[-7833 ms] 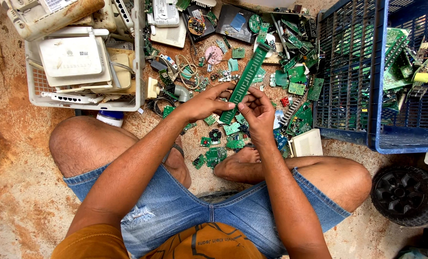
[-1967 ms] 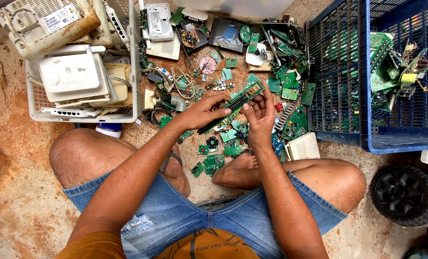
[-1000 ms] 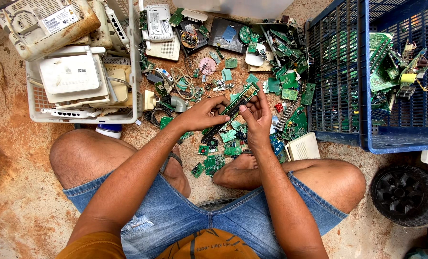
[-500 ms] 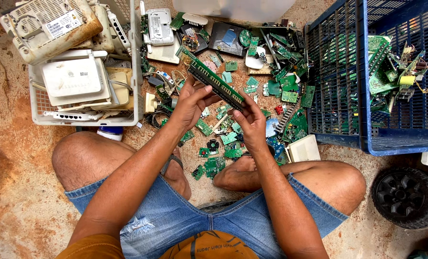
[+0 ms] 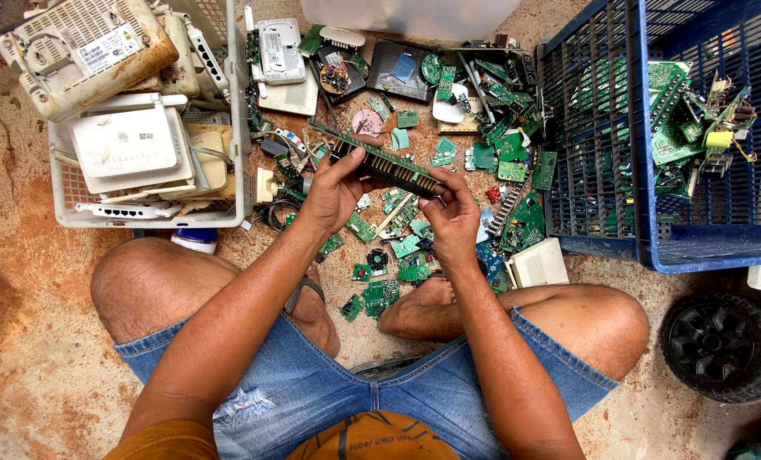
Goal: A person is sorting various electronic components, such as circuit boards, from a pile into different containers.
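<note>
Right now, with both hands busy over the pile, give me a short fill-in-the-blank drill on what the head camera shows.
1. Both hands hold one long, narrow ____ circuit board.
2. The left hand grips the board's end nearer the ____ basket of old routers.
3. The right hand works nearer the ____ crate holding loose boards.

Missing words: green; white; blue
</note>
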